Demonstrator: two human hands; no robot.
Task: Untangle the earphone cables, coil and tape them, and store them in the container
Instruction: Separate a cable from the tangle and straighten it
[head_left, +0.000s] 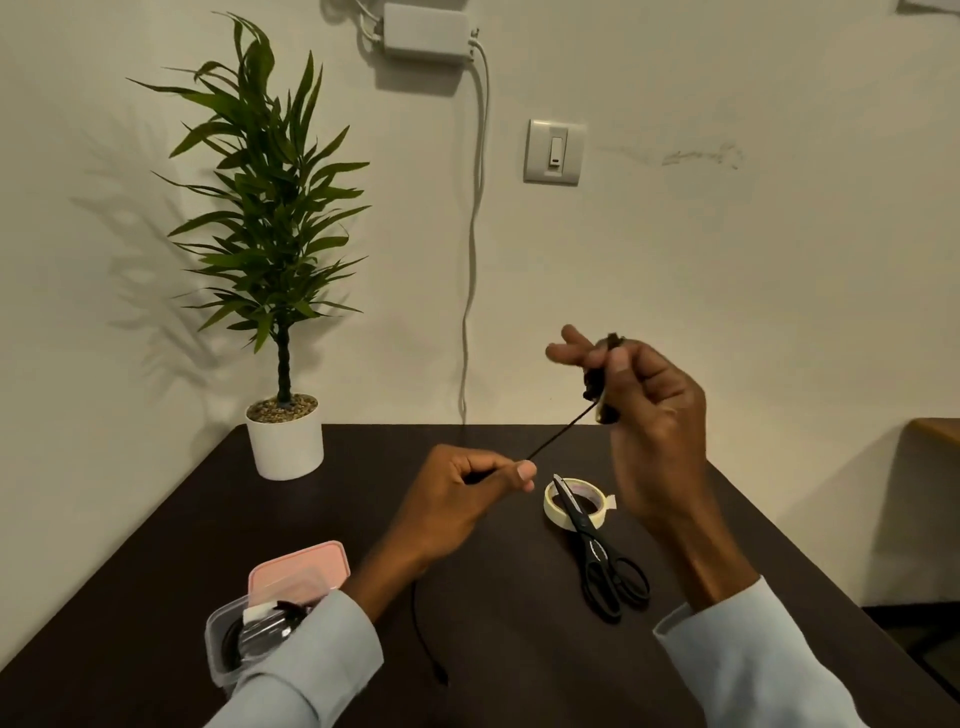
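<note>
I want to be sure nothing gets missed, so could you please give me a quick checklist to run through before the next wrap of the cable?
1. Coil held in right hand: ok.
2. Cable taut between coil and left hand: ok.
3. Loose end trailing on the table, free of knots: cannot tell.
4. Tape roll within reach: ok, though the scissors lie across it.
5. Container open, lid off: ok.
</note>
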